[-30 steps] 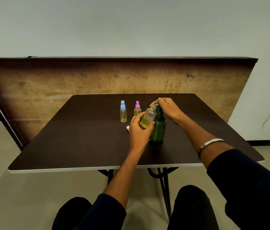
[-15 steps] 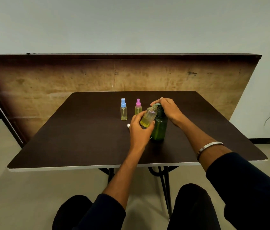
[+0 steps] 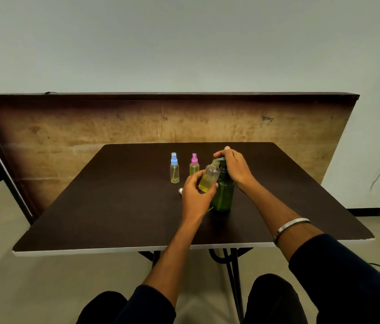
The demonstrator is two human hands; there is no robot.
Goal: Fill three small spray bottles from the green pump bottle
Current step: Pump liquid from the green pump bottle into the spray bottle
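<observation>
A dark green pump bottle (image 3: 224, 195) stands upright near the middle of the brown table (image 3: 114, 206). My right hand (image 3: 235, 168) rests on top of its pump head, fingers over the nozzle. My left hand (image 3: 196, 195) holds a small clear uncapped bottle (image 3: 209, 177), tilted with its mouth at the nozzle and partly filled with yellow liquid. Two more small spray bottles stand behind, one with a blue cap (image 3: 174, 168) and one with a pink cap (image 3: 194, 166), both holding yellow liquid.
A small loose spray cap (image 3: 180, 190) lies on the table just left of my left hand. A brown board (image 3: 91, 127) leans against the wall behind the table. My knees show below the table's front edge.
The view has tilted up slightly. Both hands hold the same grips, and the small bottle stays at the nozzle.
</observation>
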